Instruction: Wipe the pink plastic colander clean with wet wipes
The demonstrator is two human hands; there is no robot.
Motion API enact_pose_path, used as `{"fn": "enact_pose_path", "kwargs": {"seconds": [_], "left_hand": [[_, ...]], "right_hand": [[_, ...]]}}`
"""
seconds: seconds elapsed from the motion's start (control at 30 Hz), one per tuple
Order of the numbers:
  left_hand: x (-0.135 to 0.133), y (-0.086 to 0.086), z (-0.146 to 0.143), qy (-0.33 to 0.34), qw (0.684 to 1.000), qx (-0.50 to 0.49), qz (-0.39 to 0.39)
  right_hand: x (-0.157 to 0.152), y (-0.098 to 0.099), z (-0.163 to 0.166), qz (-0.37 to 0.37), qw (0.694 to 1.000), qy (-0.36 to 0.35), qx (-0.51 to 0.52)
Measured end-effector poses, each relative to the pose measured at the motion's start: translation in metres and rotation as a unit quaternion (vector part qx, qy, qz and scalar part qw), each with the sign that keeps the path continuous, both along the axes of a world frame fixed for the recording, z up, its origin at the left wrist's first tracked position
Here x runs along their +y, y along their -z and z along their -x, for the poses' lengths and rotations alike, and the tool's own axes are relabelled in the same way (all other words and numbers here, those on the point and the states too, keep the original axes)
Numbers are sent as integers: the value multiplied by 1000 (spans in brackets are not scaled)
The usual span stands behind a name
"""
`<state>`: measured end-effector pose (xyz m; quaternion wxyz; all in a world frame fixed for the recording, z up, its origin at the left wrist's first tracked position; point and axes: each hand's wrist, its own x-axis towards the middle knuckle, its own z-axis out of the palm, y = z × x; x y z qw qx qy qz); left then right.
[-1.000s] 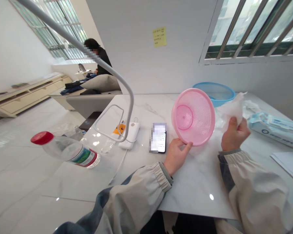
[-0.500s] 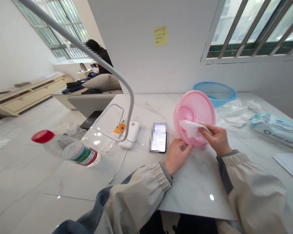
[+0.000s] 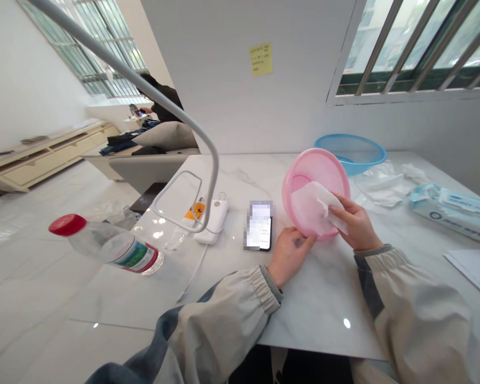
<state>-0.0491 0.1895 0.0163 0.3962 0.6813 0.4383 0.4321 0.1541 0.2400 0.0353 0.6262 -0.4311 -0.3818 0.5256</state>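
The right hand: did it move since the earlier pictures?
Yes. The right hand moved left, closer to the phone, and now holds a wipe against the inside of the pink basket.

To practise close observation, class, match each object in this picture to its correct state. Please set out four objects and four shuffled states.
Objects:
1. pink plastic strainer basket
2. white wipe
3. blue basket
4. plastic water bottle

States:
A. lying on its side, red cap pointing left
B. pressed on by the right hand
C. standing at the far side of the table
D. tilted up, held at its rim by the left hand

Pairs: 1-D, 2-B, 3-C, 4-A
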Motion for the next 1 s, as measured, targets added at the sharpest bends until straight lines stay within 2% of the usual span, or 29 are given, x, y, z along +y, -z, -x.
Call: {"fn": "enact_pose_path", "kwargs": {"seconds": [0.17,0.3,0.37,0.47,0.6,0.7,0.83,0.93,1.0], "left_hand": [[0,-1,0,-13,1000,15,-3],[0,0,0,-24,999,19,-18],[0,1,0,-43,999,10,-30],[0,0,1,-73,996,-13,-53],[0,-1,1,-83,994,-33,-66],[0,-1,2,-85,994,-43,-59],[1,0,2,-87,993,-57,-52],[1,-2,2,-101,991,-68,-61],[1,-4,2,-119,988,-76,-64]], "right_hand": [[1,-7,-5,35,995,-1,99],[3,-6,-8,38,996,14,82],[4,-3,-11,22,999,27,24],[5,2,-18,-13,990,60,-125],[4,5,-27,-88,923,138,-347],[3,4,-29,-128,888,171,-407],[5,5,-28,-142,896,235,-350],[11,8,-32,-113,926,278,-230],[16,10,-37,-81,949,273,-134]]}}
